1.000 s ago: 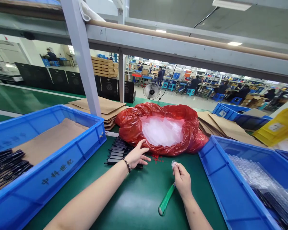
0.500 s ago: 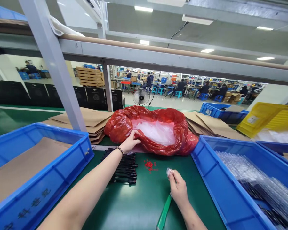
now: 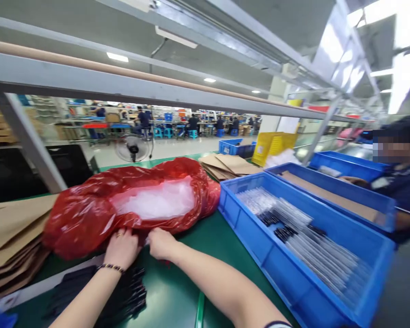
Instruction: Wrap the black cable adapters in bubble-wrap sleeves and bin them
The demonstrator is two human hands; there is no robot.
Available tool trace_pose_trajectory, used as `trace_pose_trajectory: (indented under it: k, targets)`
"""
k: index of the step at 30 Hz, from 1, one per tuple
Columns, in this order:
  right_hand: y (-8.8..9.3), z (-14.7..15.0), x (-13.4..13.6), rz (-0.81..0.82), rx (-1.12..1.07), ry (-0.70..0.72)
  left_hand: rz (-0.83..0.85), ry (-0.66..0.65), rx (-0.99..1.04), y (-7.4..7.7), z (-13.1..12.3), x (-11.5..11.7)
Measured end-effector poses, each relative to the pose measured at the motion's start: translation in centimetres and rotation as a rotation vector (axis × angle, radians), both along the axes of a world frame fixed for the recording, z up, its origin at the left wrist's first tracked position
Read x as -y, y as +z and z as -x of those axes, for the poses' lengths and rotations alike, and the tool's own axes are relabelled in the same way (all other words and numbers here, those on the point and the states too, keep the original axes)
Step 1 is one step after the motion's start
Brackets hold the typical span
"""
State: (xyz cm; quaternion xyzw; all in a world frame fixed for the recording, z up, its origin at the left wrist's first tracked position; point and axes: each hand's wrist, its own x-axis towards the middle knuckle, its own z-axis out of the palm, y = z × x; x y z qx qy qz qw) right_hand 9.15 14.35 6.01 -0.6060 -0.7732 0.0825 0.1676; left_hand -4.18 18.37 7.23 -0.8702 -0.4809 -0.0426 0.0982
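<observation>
From the hands, an open, rectangular blue plastic bin stands at three o'clock. A crumpled, glossy red plastic bag lies at twelve, slim black sticks at seven. The left hand bends at the bag's near edge, the right hand curled just beside; what either grasps, I cannot tell. A slender green handle lies at five.

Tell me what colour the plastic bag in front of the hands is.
The plastic bag is shiny red, showing best in the head view.
</observation>
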Motion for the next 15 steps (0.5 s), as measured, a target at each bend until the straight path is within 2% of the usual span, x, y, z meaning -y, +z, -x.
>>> trace_pose_trajectory:
  k: [4, 11, 15]
  targets:
    - [-0.2, -0.3, -1.2, 0.02, 0.01, -0.016, -0.092, -0.036, -0.19, -0.9, 0.0, -1.4]
    - [-0.9, 0.1, -2.2, 0.023, -0.05, 0.06, -0.085, -0.054, -0.207, -1.2, 0.5, -2.0]
    - [-0.6, 0.3, -2.6, 0.067, -0.091, 0.075, -0.069, -0.079, -0.202, -1.1, 0.5, -2.5]
